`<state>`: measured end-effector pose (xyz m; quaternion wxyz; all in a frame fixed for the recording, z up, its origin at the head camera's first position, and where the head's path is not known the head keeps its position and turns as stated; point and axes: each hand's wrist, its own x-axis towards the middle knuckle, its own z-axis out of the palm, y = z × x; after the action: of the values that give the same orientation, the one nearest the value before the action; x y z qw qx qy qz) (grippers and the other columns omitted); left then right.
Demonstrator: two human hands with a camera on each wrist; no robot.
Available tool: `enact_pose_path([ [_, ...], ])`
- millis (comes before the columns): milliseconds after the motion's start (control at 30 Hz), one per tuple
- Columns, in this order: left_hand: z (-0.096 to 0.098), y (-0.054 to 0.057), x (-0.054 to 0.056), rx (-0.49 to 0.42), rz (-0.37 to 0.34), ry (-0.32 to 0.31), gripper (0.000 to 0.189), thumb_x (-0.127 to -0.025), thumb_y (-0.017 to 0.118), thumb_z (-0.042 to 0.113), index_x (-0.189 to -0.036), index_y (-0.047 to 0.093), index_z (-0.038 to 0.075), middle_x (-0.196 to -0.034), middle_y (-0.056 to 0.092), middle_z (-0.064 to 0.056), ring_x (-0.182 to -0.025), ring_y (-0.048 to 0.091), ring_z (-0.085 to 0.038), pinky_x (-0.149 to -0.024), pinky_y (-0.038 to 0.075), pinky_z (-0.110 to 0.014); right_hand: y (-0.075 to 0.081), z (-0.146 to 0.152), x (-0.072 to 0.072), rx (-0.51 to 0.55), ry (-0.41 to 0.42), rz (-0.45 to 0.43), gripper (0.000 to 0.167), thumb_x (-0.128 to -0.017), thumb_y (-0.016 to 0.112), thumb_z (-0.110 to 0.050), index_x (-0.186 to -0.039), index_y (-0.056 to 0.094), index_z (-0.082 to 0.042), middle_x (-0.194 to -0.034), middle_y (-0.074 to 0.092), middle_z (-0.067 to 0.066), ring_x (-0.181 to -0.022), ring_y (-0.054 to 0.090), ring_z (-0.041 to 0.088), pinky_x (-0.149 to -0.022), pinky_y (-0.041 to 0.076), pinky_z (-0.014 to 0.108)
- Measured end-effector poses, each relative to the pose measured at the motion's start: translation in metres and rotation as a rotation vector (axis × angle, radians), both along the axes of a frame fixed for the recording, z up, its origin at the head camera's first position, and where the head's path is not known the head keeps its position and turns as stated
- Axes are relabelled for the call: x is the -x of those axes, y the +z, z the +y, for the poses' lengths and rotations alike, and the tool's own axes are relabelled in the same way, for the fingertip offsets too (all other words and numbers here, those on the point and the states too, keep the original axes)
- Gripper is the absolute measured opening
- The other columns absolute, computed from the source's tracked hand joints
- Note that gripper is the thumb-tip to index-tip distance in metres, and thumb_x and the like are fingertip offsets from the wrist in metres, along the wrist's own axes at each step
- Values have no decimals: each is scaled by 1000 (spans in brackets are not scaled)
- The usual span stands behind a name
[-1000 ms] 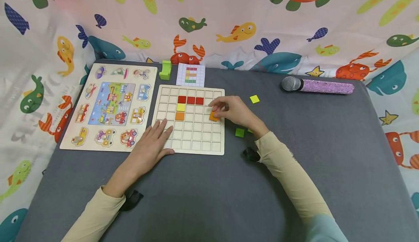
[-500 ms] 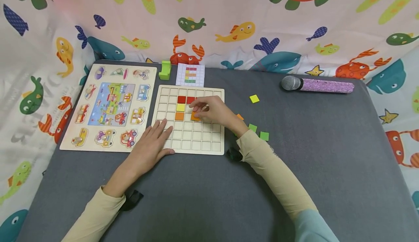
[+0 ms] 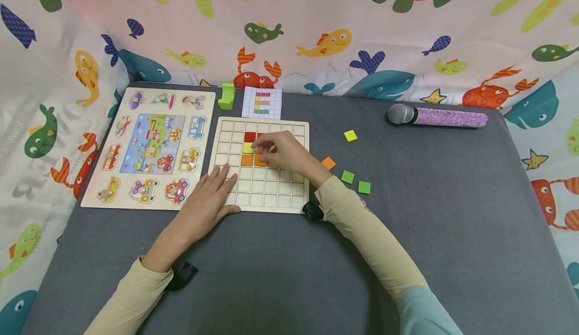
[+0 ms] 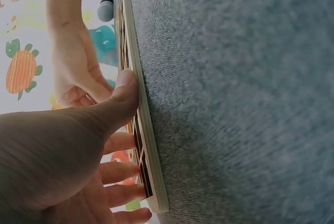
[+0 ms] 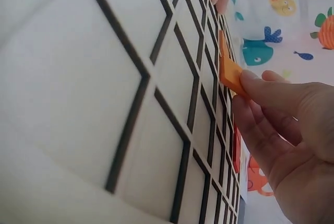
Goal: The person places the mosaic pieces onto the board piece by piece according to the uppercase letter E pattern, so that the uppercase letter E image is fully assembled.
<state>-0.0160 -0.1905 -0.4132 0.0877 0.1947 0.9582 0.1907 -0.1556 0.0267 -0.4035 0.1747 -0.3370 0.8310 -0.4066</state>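
Observation:
My right hand (image 3: 281,150) pinches an orange square tile (image 5: 233,76) between thumb and fingers, low over the wooden grid board (image 3: 271,194). In the head view that tile sits right beside another orange tile (image 3: 247,160) lying in the grid. Above that one lie a yellow tile (image 3: 247,148) and a red tile (image 3: 250,137); my right hand hides most of the red row's remainder. My left hand (image 3: 205,199) rests with spread, straight fingers on the board's lower left corner, its thumb along the near edge (image 4: 141,93).
A patterned card (image 3: 262,103) and a green block (image 3: 227,96) stand behind the board. Left of it lies a picture puzzle (image 3: 154,186). Loose to the right are a yellow tile (image 3: 350,135), an orange tile (image 3: 328,163), green tiles (image 3: 364,187) and a microphone (image 3: 443,117).
My right hand has moved left across the board with the orange tile, from the right-hand columns to beside the placed orange tile. My left hand has stayed put.

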Motion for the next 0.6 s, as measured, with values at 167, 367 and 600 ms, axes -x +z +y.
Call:
enact_pose_path([
  [167, 0, 0, 0, 0, 4, -1, 71, -93, 66, 35, -147, 40, -3, -158, 22, -25, -146, 16, -44, -116, 15, -58, -3, -2, 3, -31, 18, 14, 22, -88, 72, -2, -110, 70, -3, -94, 69, 5, -87, 62, 13, -81, 51, 23],
  [367, -1, -1, 0, -10, 22, -1, 72, -92, 68, 34, -147, 40, -3, -157, 23, -25, -146, 17, -44, -116, 15, -58, -3, -6, 2, -70, 12, 41, 19, -89, 71, -2, -108, 71, -4, -96, 70, 5, -88, 63, 14, -81, 51, 24],
  [600, -1, -1, -1, -6, 20, -1, 72, -92, 68, 34, -147, 41, -3, -157, 23, -26, -146, 18, -44, -116, 17, -58, -2, -7, -4, -123, 17, 57, 20, -90, 70, -3, -109, 72, -5, -102, 70, 4, -94, 63, 14, -85, 50, 23],
])
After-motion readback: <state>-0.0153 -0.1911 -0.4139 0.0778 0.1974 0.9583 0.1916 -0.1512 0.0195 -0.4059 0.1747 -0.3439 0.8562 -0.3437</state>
